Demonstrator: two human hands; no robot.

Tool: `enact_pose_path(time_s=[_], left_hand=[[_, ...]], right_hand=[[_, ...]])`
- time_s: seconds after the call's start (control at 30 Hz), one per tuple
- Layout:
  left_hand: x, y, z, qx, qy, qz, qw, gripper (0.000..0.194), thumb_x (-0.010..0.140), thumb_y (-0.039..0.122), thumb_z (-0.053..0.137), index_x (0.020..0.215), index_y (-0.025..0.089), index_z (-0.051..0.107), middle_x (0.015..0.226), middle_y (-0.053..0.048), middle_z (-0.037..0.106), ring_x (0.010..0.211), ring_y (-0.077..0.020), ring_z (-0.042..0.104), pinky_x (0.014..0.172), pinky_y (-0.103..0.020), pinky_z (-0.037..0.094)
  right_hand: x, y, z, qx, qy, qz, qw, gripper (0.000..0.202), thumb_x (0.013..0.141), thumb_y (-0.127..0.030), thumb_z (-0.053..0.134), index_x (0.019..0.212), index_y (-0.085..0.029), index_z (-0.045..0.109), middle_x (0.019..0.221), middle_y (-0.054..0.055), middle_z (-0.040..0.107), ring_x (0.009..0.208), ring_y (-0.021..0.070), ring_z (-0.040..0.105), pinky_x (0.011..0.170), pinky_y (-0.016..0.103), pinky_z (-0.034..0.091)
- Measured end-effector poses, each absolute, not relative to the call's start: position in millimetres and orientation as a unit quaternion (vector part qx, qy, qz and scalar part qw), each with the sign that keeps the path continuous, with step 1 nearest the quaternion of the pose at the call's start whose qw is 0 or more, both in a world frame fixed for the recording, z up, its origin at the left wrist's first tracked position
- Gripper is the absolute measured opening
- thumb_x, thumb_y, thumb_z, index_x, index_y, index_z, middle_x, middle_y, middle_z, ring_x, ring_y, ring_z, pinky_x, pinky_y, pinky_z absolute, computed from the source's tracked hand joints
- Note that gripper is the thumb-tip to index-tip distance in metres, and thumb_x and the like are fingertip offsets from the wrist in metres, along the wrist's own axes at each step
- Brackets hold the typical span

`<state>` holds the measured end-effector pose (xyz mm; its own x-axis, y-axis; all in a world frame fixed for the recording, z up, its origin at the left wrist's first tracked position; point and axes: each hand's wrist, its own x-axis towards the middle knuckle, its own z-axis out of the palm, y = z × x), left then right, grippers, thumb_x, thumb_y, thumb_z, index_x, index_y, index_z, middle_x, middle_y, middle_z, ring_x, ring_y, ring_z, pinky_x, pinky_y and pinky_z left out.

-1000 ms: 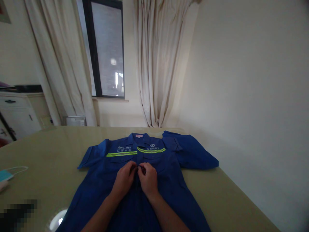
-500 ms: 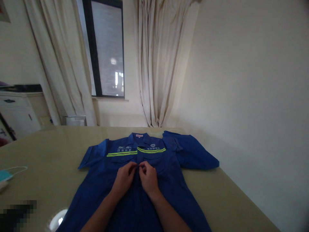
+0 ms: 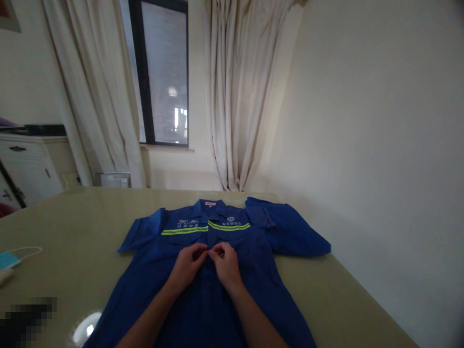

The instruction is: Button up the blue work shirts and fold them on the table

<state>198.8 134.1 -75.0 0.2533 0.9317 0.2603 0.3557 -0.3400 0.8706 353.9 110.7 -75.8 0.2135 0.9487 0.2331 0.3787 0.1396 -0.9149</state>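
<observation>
A blue short-sleeved work shirt (image 3: 253, 270) lies front side up, its collar pointing away from me. Yellow-green reflective stripes and pale printing cross its chest. Over the front placket, just below the stripes, my left hand (image 3: 188, 263) and my right hand (image 3: 225, 263) meet almost fingertip to fingertip. Both hands are closed in a pinch on the shirt's front edge. Whatever button or hole lies between the fingertips is too small and hidden to make out.
Folded blue cloth (image 3: 293, 227) rests by the shirt's right sleeve. On the table (image 3: 83, 232), a light-blue face mask (image 3: 9, 260) lies at the far left, and a round white shiny spot (image 3: 86, 329) shows at the front left. A wall (image 3: 380, 169) borders the table's right side.
Both hands stay at the placket and have shifted only slightly, with small finger movements. The view has moved a little; the shirt lies as before.
</observation>
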Motion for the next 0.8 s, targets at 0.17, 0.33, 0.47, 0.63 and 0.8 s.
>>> enact_pose_path(time_s=[0.17,0.33,0.47,0.63,0.8], left_hand=[[203.9,129.2,-73.3,0.718,0.463,0.404,0.326,0.022,0.083,0.033,0.057,0.093,0.019,0.07,0.082,-0.003,0.077,0.074,-0.0211,0.07,0.07,-0.03,0.051],[202.0,129.4,-73.0,0.716,0.475,0.405,0.311,0.024,0.086,0.035,0.055,0.095,0.019,0.071,0.086,-0.004,0.077,0.078,-0.0223,0.071,0.073,-0.031,0.05],[199.5,131.4,-72.1,0.714,0.469,0.401,0.33,0.029,0.089,0.043,0.056,0.093,0.019,0.072,0.087,-0.004,0.078,0.08,-0.023,0.072,0.073,-0.031,0.051],[199.0,132.8,-71.0,0.704,0.464,0.403,0.357,0.031,0.087,0.046,0.059,0.089,0.019,0.074,0.088,-0.004,0.08,0.083,-0.0239,0.073,0.075,-0.03,0.052],[197.7,134.8,-73.1,0.697,0.462,0.407,0.368,0.032,0.086,0.048,0.061,0.09,0.019,0.075,0.089,-0.005,0.08,0.082,-0.024,0.073,0.075,-0.031,0.053]], right_hand=[[352.6,108.7,-77.8,-0.589,-0.573,0.265,0.505,0.003,0.079,-0.021,0.064,0.078,-0.02,0.066,0.078,0.002,0.066,0.073,0.0189,0.062,0.068,0.027,0.046],[349.8,103.7,-75.1,-0.572,-0.613,0.22,0.499,0.005,0.082,-0.017,0.061,0.08,-0.02,0.065,0.083,0.002,0.064,0.076,0.0173,0.062,0.07,0.026,0.046],[350.0,104.2,-76.3,-0.566,-0.619,0.223,0.497,0.006,0.083,-0.018,0.061,0.081,-0.021,0.065,0.08,0.001,0.062,0.071,0.0162,0.06,0.066,0.025,0.045],[350.8,104.8,-78.4,-0.565,-0.618,0.233,0.494,0.006,0.081,-0.016,0.062,0.08,-0.021,0.066,0.078,0.0,0.061,0.068,0.0154,0.058,0.064,0.025,0.043],[350.1,103.6,-75.7,-0.568,-0.615,0.234,0.495,0.006,0.08,-0.016,0.062,0.078,-0.021,0.065,0.076,-0.001,0.061,0.066,0.0152,0.057,0.062,0.024,0.042]])
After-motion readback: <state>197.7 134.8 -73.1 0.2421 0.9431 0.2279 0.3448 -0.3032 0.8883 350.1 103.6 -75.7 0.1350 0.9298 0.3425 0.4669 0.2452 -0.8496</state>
